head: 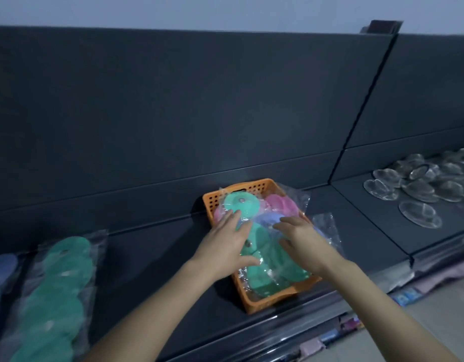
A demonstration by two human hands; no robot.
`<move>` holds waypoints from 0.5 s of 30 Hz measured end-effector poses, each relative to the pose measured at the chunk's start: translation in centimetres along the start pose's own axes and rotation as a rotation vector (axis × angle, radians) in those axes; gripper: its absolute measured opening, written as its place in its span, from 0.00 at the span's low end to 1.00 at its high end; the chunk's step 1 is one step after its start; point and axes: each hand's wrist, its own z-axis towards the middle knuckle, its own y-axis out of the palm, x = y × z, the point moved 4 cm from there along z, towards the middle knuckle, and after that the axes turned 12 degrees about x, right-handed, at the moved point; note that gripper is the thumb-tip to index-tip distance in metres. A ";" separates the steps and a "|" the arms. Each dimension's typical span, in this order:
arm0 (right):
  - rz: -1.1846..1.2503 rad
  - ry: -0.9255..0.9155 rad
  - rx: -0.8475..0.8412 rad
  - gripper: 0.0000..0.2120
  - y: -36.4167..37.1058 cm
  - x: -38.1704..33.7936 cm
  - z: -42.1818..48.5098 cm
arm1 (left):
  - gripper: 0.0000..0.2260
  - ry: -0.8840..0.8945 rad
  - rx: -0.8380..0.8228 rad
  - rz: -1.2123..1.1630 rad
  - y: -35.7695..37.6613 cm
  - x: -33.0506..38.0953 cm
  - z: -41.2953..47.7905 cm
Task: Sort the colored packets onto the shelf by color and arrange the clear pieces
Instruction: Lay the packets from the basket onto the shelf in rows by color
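Note:
An orange perforated basket [247, 188] sits on the dark shelf [152, 259], filled with plastic-wrapped packets. A green packet [262, 278] lies on top, with pink [281, 205] and blue [268, 219] packets behind it. My left hand [229, 240] rests flat on the green packet, fingers spread, thumb curled against it. My right hand [302, 241] presses on the packets from the right, fingers apart. Whether either hand grips anything is unclear. A long green packet [61, 291] lies on the shelf at the left, a blue packet [1, 267] beside it.
Several clear round pieces [418, 189] lie scattered on the neighbouring shelf section at the right. A dark back panel [173, 113] rises behind the shelf. Below the shelf's front edge, lower shelves hold pink and blue goods [405, 293].

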 end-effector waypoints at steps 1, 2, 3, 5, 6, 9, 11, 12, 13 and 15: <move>-0.003 -0.014 -0.029 0.21 0.2 0.8 -0.1 | 0.44 -0.015 -0.032 0.035 0.6 0.6 0.6; -0.004 -0.023 -0.055 0.23 0.4 1.4 -0.2 | 0.47 -0.034 -0.060 0.066 1.3 0.9 1.1; -0.003 -0.032 -0.076 0.24 0.6 1.9 -0.3 | 0.51 -0.058 -0.084 0.087 2.0 1.2 1.5; -0.007 -0.053 -0.106 0.26 0.9 2.6 -0.3 | 0.55 -0.111 -0.124 0.105 3.2 1.3 1.9; -0.014 -0.059 -0.117 0.27 1.0 2.9 -0.3 | 0.56 -0.128 -0.137 0.114 3.6 1.3 2.0; -0.059 -0.059 -0.134 0.30 1.1 3.6 -0.2 | 0.58 -0.154 -0.113 0.126 4.0 1.6 2.0; -0.059 -0.032 -0.126 0.33 1.2 4.0 -0.1 | 0.59 -0.202 -0.090 0.050 3.8 1.9 2.0; -0.045 -0.006 -0.126 0.35 1.2 4.1 0.0 | 0.59 -0.242 -0.075 -0.007 3.6 2.1 1.9; -0.034 0.016 -0.134 0.35 1.2 4.2 0.0 | 0.60 -0.284 -0.056 -0.058 3.4 2.1 1.8; -0.069 0.030 -0.163 0.36 1.2 4.0 -0.1 | 0.60 -0.344 -0.003 -0.119 2.9 2.1 1.7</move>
